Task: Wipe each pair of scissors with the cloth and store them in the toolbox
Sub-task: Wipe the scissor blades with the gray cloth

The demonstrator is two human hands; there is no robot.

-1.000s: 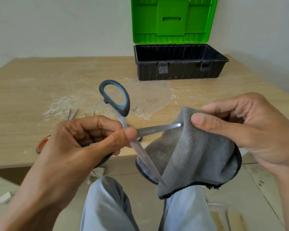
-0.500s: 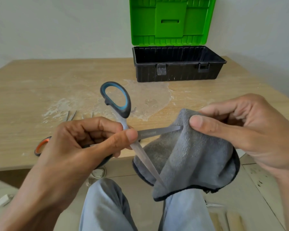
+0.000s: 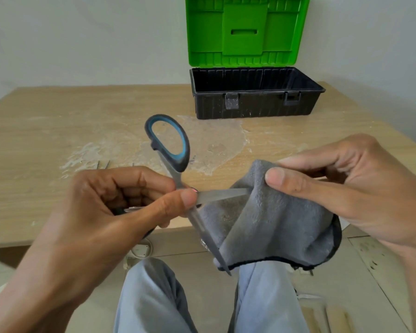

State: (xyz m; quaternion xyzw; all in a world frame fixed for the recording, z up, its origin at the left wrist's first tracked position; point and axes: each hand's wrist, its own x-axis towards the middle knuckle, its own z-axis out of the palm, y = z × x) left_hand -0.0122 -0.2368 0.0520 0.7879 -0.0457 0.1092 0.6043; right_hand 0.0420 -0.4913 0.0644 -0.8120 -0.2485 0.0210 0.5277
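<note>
Fingers [image 3: 178, 200] of the left hand [image 3: 101, 212] are clamped on the scissors [image 3: 220, 194] at their pivot, lower centre of the frame. On the worktop [image 3: 58, 121], the open toolbox [image 3: 255, 104] is set at upper right, nearer the right hand [image 3: 358, 193], whose fingers are pinched on the cloth [image 3: 274, 224]. One blade tip is enclosed in that fold, its long axis running left to right.

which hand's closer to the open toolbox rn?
Right. The right hand, pinching the cloth, sits directly in front of the toolbox; the left hand, holding the scissors, is off toward its left side.
</note>
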